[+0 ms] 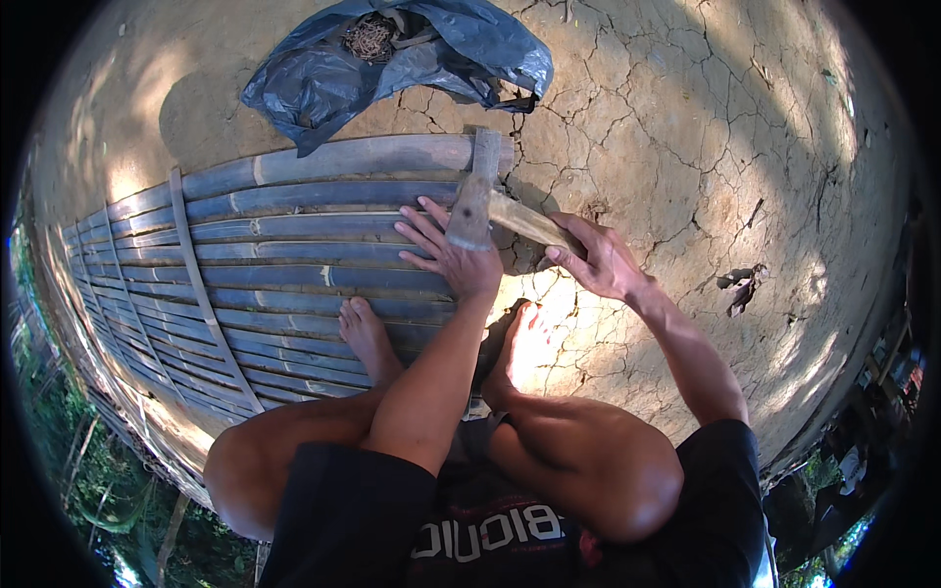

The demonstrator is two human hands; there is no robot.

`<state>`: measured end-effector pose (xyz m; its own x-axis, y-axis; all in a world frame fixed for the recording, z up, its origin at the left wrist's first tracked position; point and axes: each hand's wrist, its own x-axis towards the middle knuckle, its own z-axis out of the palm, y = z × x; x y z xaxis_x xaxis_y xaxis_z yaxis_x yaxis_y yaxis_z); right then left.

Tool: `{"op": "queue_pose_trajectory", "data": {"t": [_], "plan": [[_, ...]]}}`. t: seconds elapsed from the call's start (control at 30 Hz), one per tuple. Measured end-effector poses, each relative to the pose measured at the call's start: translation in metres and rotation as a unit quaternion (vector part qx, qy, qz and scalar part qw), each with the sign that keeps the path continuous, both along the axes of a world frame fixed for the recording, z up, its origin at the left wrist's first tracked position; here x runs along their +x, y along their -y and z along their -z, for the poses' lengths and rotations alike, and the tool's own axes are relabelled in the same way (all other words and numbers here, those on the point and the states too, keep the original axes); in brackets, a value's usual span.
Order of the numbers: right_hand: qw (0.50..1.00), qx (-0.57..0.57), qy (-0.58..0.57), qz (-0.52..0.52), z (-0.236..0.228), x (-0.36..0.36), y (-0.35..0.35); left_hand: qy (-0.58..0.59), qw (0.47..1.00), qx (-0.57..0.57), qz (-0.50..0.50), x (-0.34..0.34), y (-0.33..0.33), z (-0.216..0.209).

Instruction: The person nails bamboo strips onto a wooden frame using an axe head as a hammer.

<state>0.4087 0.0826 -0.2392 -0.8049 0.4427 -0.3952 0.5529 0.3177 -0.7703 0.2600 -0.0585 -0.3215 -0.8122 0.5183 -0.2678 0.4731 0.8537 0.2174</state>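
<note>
outdoors, cracked dry earth [686, 127] is bearing a grey split-bamboo slat panel [294, 265] and a crumpled blue plastic sheet [392, 59]. the left hand [456, 250] is pressing flat, fingers spread, on the panel's end; the right hand [598, 257] is gripping closed around a wooden-handled hatchet [490, 201] lying over that end.

Crumpled dark plastic bag [392, 64], top centre

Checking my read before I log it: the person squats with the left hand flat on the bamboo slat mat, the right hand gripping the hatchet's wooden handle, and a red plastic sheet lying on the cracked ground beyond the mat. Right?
One slip: the plastic sheet is dark blue-grey, not red, as the head view shows. The rest holds: left hand flat on the bamboo slat mat, right hand gripping the hatchet's wooden handle.
</note>
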Motion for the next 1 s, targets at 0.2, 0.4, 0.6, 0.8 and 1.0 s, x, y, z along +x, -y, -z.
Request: {"op": "queue_pose_trajectory", "data": {"t": [0.2,0.4,0.6,0.8,1.0], "plan": [[0.942,-0.251,0.038,0.219,-0.008,-0.027,-0.022,0.02,0.999,0.021,-0.034,-0.003,-0.003,0.003],[0.959,-0.209,0.066,0.179,-0.004,-0.029,-0.026,0.023,0.999,0.027,-0.038,-0.003,-0.002,0.004],[0.943,-0.253,0.045,0.212,0.001,-0.031,-0.014,0.014,0.999,0.033,-0.033,-0.002,-0.001,0.007],[0.914,-0.307,0.039,0.261,-0.008,-0.036,-0.02,0.012,0.999,0.034,-0.031,-0.002,0.0,0.008],[0.936,-0.264,0.061,0.225,-0.013,-0.036,-0.027,0.008,0.999,0.021,-0.025,0.0,0.001,0.007]]}}
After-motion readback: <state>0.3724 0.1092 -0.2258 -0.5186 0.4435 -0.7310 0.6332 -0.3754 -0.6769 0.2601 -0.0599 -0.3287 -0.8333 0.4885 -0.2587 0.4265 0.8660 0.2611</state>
